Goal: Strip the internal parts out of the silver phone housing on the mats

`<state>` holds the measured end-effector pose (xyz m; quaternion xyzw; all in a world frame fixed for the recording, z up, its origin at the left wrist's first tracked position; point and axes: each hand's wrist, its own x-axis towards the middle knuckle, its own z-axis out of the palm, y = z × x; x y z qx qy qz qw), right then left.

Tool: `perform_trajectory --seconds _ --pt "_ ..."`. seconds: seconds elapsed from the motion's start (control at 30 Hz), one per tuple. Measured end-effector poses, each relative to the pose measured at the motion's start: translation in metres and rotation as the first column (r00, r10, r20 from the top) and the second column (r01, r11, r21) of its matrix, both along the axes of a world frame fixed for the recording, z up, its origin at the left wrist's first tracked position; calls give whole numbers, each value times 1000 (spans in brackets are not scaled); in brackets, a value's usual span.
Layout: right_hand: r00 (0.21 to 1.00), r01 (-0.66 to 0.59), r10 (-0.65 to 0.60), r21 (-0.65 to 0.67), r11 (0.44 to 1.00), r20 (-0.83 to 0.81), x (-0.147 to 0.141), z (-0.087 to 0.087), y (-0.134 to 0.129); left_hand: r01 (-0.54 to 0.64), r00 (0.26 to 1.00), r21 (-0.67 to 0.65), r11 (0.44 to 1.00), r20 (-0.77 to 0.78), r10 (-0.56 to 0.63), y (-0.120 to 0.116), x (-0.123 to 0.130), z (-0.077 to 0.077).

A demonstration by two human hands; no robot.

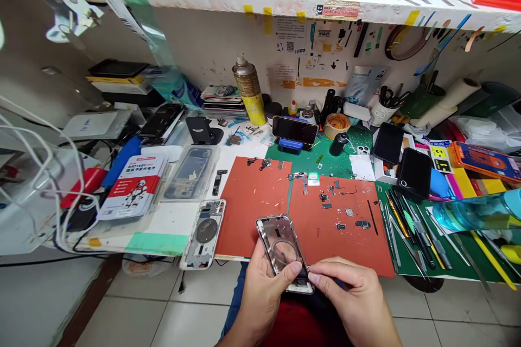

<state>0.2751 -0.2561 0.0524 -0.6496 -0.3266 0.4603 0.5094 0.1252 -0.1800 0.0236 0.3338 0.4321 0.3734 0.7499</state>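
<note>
Well left of the fingers, a red-and-white battery packet (132, 187) lies on the bench, and nearer them a stripped phone housing (203, 233) lies flat, its round coil showing. The left hand (264, 298) cradles the long left edge of a phone frame (280, 244), its thumb (291, 274) pressed on the near end while the other fingers curl out of sight behind. The frame sits directly above and between the fingers, its long axis running away from them and leaning left at the far end; the left hand is nearer and bears more of it. It has bright metal rails, a see-through middle and a faint round outline. The right hand (345, 295) comes in from the right, its thumb and forefinger (315, 277) pinching the near right corner, the remaining fingers loosely together. Beyond the fingertips, an orange silicone mat (342, 233) holds small screws and brackets, and further right, slim steel tools (407, 233) lie side by side on a green mat (468, 265).
</note>
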Motion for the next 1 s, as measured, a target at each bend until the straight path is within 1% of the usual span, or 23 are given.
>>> perform_trajectory --seconds 0.07,0.1,0.17,0.23,0.27,0.33,0.4,0.43,0.5,0.57,0.63,0.67,0.7,0.73,0.77,0.8,0.87,0.93,1.0 --pt "980 -2 -15 -89 996 -196 3 0 3 24 1000 11 1000 15 -24 0 -1 0" --pt "946 -12 -31 -130 991 -323 5 0 5 36 999 15 999 27 -36 0 -2 0" --pt "825 -49 -64 -184 982 -562 7 -1 9 61 997 9 998 56 -61 0 -2 0" --pt "703 -77 -85 -195 978 -706 8 -2 11 102 990 -16 995 101 -100 1 -2 2" --pt "667 -89 -83 -190 978 -740 8 -3 12 123 985 -33 992 126 -118 1 -2 3" --pt "637 -105 -72 -179 978 -767 5 -4 13 154 976 -66 986 166 -142 2 -1 4" --pt "638 -94 -80 -179 979 -766 1 -3 12 151 975 -107 983 179 -130 2 -1 3" --pt "656 -79 -85 -180 980 -750 1 -1 11 142 977 -133 981 177 -118 2 -1 1" --pt "739 -25 -106 -184 983 -665 6 1 7 128 981 -185 974 171 -96 2 -1 -2" --pt "857 65 -147 -179 982 -494 23 1 3 125 982 -219 968 168 -89 4 -2 -6" --pt "953 179 -210 -154 972 -220 49 -4 -1 133 981 -231 964 168 -95 7 -3 -8" --pt "971 232 -238 -131 964 -33 65 -8 -1 137 981 -232 963 168 -99 9 -4 -9" --pt "951 271 -250 -100 957 184 81 -13 0 139 981 -232 963 166 -102 10 -4 -9" --pt "885 302 -252 -71 951 392 97 -17 2 142 981 -231 963 162 -105 11 -4 -9" --pt "821 326 -257 -50 944 509 111 -21 6 143 982 -231 962 157 -108 12 -5 -9" --pt "765 338 -252 -37 940 593 125 -25 10 147 982 -233 961 152 -113 13 -5 -8" --pt "689 319 -204 -38 947 696 146 -30 21 158 981 -245 957 149 -124 14 -6 -8" --pt "624 274 -128 -62 960 771 159 -35 34 164 980 -259 952 154 -127 16 -6 -9" --pt "568 233 -59 -91 968 821 165 -40 45 157 980 -266 951 161 -117 17 -6 -9"
